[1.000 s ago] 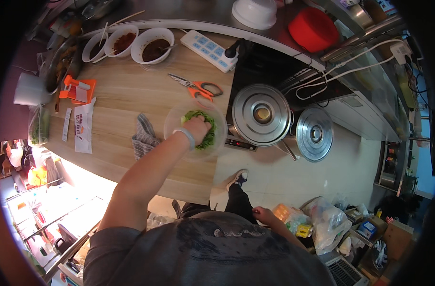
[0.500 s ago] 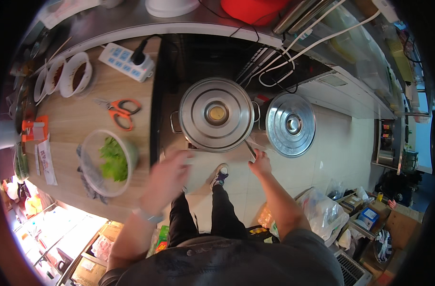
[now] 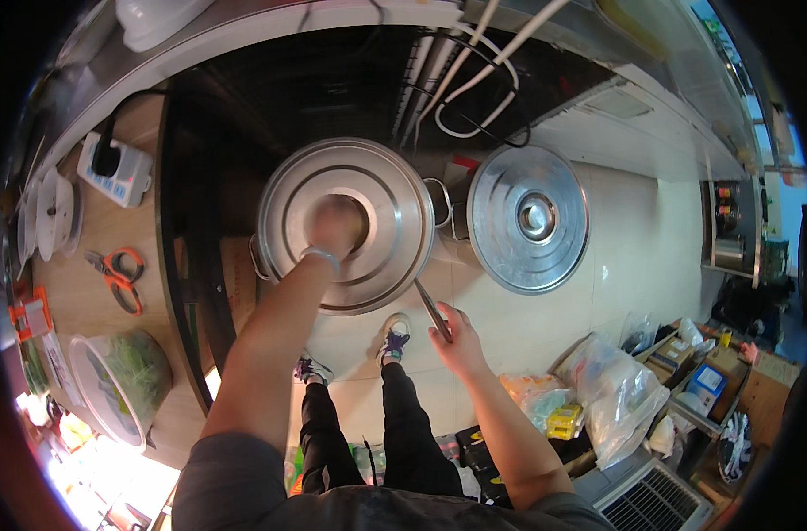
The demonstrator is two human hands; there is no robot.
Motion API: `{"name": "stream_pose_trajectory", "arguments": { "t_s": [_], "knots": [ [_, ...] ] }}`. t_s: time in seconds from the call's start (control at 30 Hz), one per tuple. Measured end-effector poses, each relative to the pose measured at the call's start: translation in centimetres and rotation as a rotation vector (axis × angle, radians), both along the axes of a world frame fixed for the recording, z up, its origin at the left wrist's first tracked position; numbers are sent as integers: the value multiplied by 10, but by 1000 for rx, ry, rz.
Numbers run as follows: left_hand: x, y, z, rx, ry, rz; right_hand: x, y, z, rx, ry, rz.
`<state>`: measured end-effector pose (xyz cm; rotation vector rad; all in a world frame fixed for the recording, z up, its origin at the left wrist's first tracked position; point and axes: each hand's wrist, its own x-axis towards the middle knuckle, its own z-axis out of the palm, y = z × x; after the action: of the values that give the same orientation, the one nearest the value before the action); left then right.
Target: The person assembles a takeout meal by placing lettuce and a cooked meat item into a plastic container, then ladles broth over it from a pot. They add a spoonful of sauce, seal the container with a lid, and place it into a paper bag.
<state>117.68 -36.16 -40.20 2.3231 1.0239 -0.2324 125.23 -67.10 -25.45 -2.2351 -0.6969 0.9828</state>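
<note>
A large steel pot [image 3: 288, 296] with side handles stands on the floor in front of me, covered by a round ridged steel lid [image 3: 395, 186]. My left hand [image 3: 333, 223] is over the knob at the lid's centre. Motion smears its fingers, so their grip does not show. In my right hand [image 3: 461, 343], just right of the pot's near edge, the fingers are closed around a thin metal-handled utensil [image 3: 431, 308]. It points up and left toward the pot's rim; its far end cannot be made out.
A second lidded steel pot [image 3: 563, 226] stands close on the right. The wooden table [image 3: 160, 354] at left bears orange scissors [image 3: 120, 273], a power strip [image 3: 125, 173] and a clear tub of green leaves [image 3: 94, 380]. Plastic bags [image 3: 611, 398] and boxes lie at lower right.
My left hand has moved up and over the lid's knob from beside the pot. The view has shifted, so the table sits farther left. My right hand still holds the utensil.
</note>
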Motion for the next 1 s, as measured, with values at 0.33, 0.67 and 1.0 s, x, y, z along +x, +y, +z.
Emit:
{"name": "stream_pose_trajectory", "arguments": {
  "t_s": [0.33, 0.67, 1.0],
  "knots": [
    [67, -53, 204, 6, -78, -340, 7, -68, 50, 380, 356, -686],
    [307, -227, 45, -151, -135, -464, -27, -170, 75, 351, 562, -883],
    [325, -243, 17, -158, -122, -398, -62, -201, 56, 374, 807, -871]
  ]
}}
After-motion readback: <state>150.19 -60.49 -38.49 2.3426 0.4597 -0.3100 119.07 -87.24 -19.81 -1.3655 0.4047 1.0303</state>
